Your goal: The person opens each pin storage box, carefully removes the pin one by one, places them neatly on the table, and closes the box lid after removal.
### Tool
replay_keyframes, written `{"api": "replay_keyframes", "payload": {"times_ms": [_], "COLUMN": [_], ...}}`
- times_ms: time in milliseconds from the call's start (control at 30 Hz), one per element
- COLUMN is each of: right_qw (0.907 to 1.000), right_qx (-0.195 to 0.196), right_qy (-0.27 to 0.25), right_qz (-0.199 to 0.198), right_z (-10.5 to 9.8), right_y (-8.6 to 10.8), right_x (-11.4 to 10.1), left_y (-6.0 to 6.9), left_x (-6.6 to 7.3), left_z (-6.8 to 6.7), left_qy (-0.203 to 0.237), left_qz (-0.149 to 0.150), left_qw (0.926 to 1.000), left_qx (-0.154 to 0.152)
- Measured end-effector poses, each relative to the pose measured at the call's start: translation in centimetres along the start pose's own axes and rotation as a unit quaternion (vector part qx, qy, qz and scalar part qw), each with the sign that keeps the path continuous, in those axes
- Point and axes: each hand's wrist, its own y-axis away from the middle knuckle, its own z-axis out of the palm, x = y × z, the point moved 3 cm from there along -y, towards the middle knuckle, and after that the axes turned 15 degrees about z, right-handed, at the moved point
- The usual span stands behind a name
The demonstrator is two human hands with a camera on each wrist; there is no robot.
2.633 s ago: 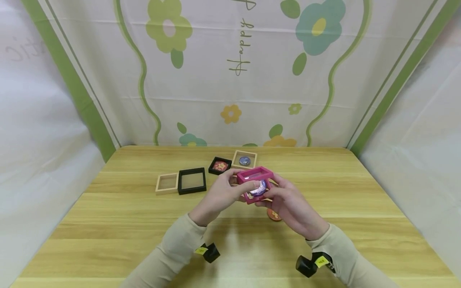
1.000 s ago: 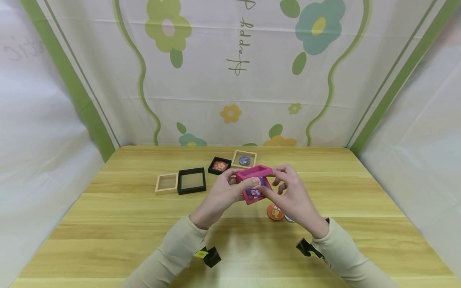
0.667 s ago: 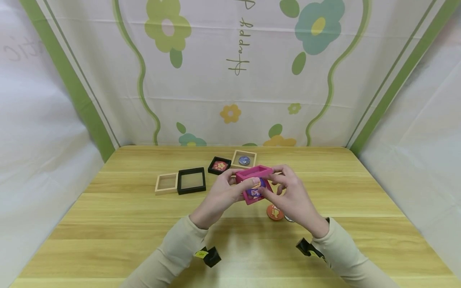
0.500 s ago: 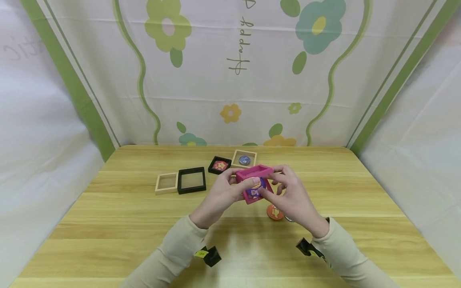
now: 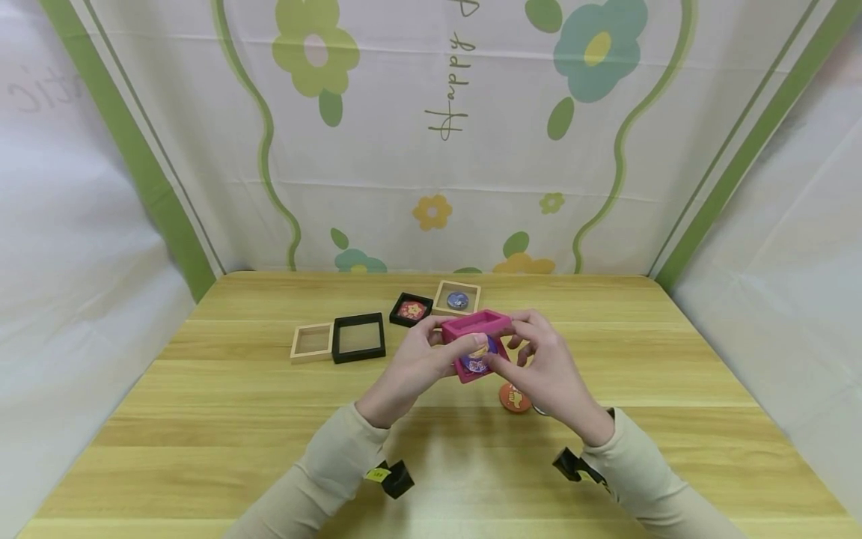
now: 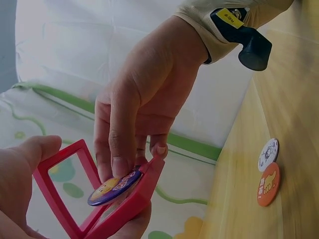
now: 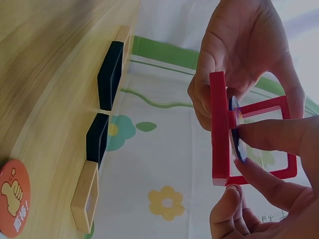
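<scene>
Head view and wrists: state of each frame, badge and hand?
Magenta frame: swung open, held in the air
Purple badge: between its halves; seating unclear
Left hand: gripping magenta frame
Right hand: holding purple badge
Large black frame: flat, no badge visible
Near wood frame: flat, no badge visible
Small black frame: holds red star badge
Far wood frame: holds blue badge
Orange badge: print up, on table
White badge: print up, beside orange badge

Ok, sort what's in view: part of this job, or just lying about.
Apparently in use:
pink frame
purple badge
left hand, holding the frame
right hand, touching the badge

Lying about:
orange badge
white badge
large black frame
small black frame with red badge
left wooden frame
right wooden frame with blue badge
</scene>
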Motion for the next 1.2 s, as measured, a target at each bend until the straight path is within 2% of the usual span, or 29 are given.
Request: {"api": "replay_keyframes", "payload": {"times_ms": [333, 567, 900, 1200], "right_qw": [0.9999, 0.9978, 0.992, 0.9838], "right_qx": [-0.007, -0.047, -0.09, -0.117], "right_qy": [-0.01, -0.035, -0.061, -0.103], "right_qz": [0.004, 0.03, 0.063, 0.088], "right_z": [0.0, -0.2, -0.5, -1.0], "right_y": [0.1, 0.2, 0.1, 0.1], "right_x": [0.0, -0.2, -0.1, -0.3], "left_y": [0.1, 0.0, 0.0, -0.4], "left_x": [0.2, 0.1, 0.3, 0.6], "left_z": [-0.1, -0.2, -0.4, -1.4], "left_qy": [-0.044, -0.081, -0.089, -0.094], "left_qz": [0.011, 0.015, 0.023, 0.037], "left_qw": [0.9989, 0.9966, 0.9957, 0.9945], "left_qx": [-0.006, 0.004, 0.012, 0.028]}}
